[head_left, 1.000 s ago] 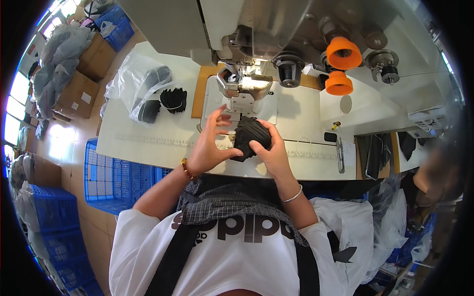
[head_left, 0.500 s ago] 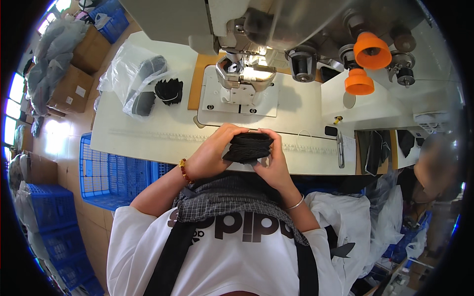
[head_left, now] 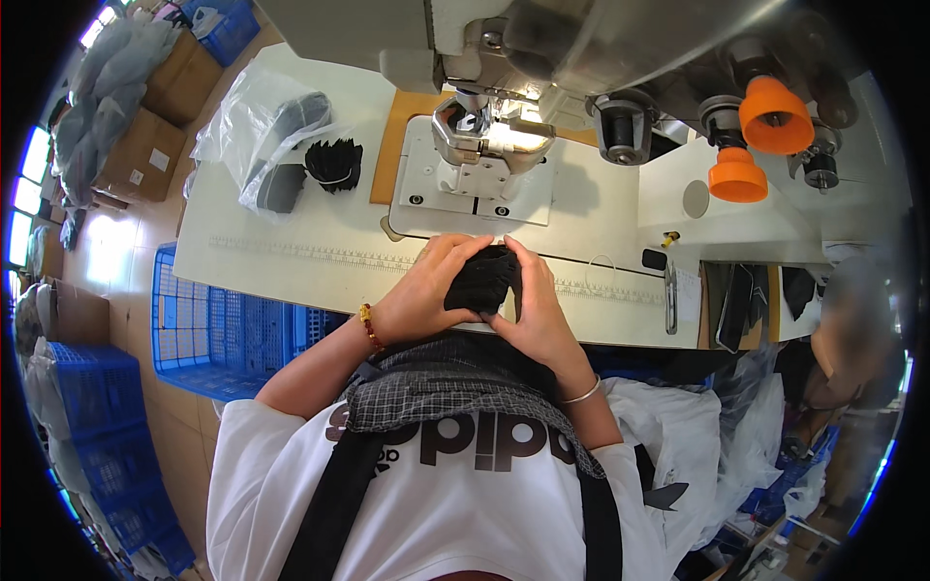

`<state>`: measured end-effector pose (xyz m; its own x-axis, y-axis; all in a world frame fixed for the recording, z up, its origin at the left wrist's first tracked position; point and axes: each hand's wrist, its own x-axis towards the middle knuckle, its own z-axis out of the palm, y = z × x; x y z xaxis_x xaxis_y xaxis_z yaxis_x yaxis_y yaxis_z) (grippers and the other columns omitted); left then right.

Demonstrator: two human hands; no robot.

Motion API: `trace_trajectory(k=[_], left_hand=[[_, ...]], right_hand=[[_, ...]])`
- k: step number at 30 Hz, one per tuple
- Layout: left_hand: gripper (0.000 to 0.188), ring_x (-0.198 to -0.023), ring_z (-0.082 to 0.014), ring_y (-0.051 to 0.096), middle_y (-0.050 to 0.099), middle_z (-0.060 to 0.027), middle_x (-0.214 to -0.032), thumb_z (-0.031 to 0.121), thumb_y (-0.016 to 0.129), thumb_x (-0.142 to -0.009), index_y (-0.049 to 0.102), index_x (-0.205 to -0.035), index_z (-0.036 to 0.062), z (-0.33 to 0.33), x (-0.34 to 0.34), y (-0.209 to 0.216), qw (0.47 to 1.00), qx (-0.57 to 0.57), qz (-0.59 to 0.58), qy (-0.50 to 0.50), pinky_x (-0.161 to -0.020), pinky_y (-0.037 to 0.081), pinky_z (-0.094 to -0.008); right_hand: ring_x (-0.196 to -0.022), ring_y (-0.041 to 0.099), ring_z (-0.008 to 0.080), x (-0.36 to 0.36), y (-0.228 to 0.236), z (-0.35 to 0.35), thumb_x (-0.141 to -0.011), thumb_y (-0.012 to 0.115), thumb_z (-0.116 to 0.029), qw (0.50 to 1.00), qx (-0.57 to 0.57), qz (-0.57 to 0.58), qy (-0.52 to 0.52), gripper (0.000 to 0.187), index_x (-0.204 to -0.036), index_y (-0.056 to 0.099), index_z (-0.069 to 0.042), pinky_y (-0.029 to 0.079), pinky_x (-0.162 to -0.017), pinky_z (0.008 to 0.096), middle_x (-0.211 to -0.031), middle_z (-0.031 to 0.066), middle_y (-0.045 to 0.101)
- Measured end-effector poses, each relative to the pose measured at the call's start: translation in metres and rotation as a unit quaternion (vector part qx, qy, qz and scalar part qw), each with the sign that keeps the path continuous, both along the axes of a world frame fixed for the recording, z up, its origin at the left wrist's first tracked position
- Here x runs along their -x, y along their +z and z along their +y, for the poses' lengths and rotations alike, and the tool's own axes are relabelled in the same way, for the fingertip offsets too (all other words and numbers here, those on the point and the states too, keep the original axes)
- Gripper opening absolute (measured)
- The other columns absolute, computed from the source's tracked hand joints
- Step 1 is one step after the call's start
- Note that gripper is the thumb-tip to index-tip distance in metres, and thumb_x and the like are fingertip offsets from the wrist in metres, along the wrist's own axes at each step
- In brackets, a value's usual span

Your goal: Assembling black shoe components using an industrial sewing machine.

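1. Head view: the left hand (head_left: 418,298) and right hand (head_left: 539,316) curl part-way around a black stack (head_left: 479,281) of thin pieces, fingers at its far edge, thumbs at its near edge. It sits near the front edge of the bench (head_left: 291,271), before the sewing machine (head_left: 480,179); whether it rests there I cannot tell.
2. On the bench, a clear plastic bag (head_left: 228,126) holds dark grey pieces (head_left: 303,114); a grey stack (head_left: 282,188) lies at its lower end, just beside a banded black bundle (head_left: 334,165).
3. Below the bench's left side, a blue crate (head_left: 179,329) is partly hidden by the bench and left forearm.
4. Farther left stand stacked blue crates (head_left: 102,426), their contents hard to make out, and cardboard boxes (head_left: 140,155) near grey bags (head_left: 97,107).
5. At right, a compartment holds dark flat pieces (head_left: 739,302), unclear in kind.
6. The machine's top is cut off; a person (head_left: 845,334) at right is blurred.
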<state>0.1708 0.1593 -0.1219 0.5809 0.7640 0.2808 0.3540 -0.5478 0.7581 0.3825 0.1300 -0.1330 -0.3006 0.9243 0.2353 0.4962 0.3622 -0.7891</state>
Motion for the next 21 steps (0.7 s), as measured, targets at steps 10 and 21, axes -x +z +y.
trace_trajectory(k=[10, 21], left_hand=[[0.089, -0.120, -0.0375, 0.050, 0.049, -0.0169, -0.129, 0.011, 0.083, -0.067, 0.042, -0.146, 0.0110, -0.008, 0.002, 0.001, 0.978, -0.180, 0.104, -0.017, -0.101, 0.046, -0.0459], [0.098, -0.122, -0.0390, 0.049, 0.047, -0.0182, -0.135, 0.011, 0.085, -0.061, 0.039, -0.148, 0.0061, 0.002, 0.007, 0.003, 0.992, -0.083, 0.087, -0.022, -0.104, 0.044, -0.0450]], right_hand=[[-0.124, 0.050, 0.0399, 0.000, -0.004, -0.009, -0.062, 0.078, 0.000, 0.987, -0.160, -0.018, 0.025, 0.094, -0.146, 0.034, -0.002, 0.037, -0.110, 0.0516, -0.135, 0.0198, 0.049], [-0.136, 0.039, 0.0398, 0.001, 0.003, -0.003, -0.059, 0.080, -0.002, 0.998, -0.028, -0.040, 0.031, 0.108, -0.152, 0.024, 0.001, 0.029, -0.116, 0.0484, -0.144, 0.0229, 0.040]])
